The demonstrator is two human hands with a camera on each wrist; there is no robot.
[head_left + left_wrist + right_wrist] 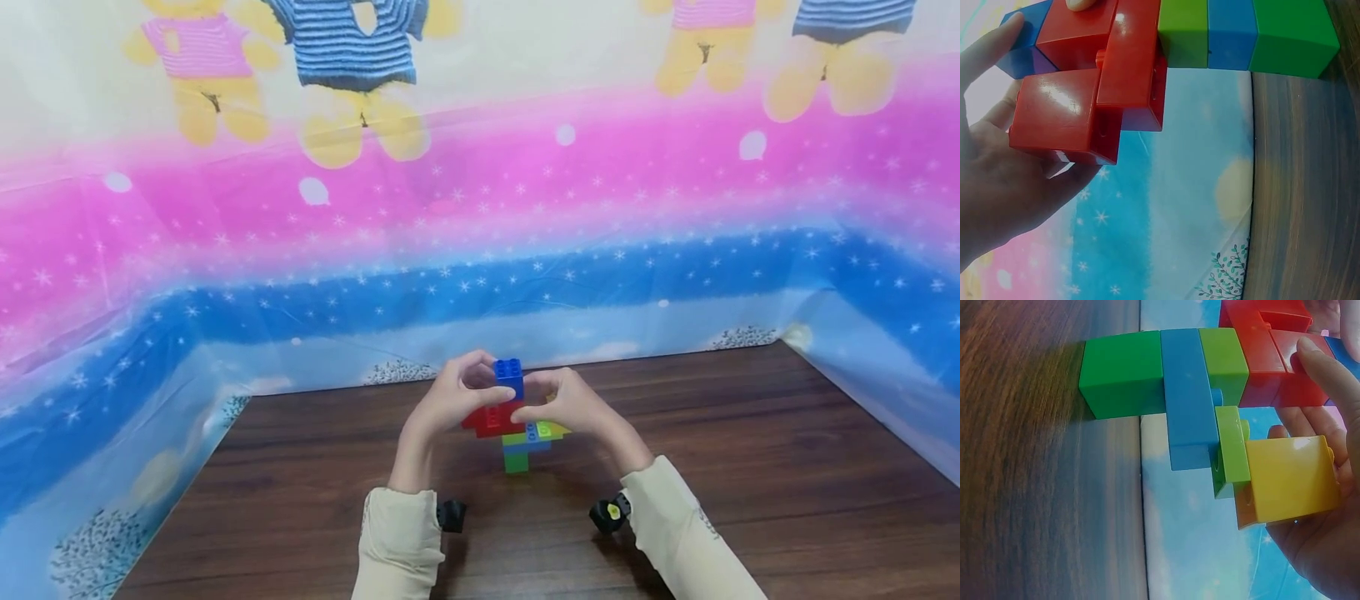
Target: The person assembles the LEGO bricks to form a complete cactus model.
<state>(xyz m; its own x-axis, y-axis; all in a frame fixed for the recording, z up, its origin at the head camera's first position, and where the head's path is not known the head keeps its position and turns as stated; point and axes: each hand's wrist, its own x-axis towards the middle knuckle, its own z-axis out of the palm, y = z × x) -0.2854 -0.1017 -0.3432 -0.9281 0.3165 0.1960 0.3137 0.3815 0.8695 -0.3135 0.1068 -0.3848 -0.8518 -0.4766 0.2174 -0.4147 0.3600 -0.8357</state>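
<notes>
A tall figure built of toy bricks stands upright on the table, its green brick at the bottom. Above that come a blue brick, light green bricks and red bricks, with a yellow brick out to the right side. A dark blue brick tops it. My left hand pinches this top brick, thumb on its near face and fingers behind, a red side brick by the palm. With its thumb, my right hand presses the upper red brick, fingers behind it; the yellow brick sits within its curve.
The dark wooden table extends around the figure on all sides. A printed cloth backdrop with snowflakes and bears rises along its back and side edges. Black wrist cameras hang under both cream sleeves.
</notes>
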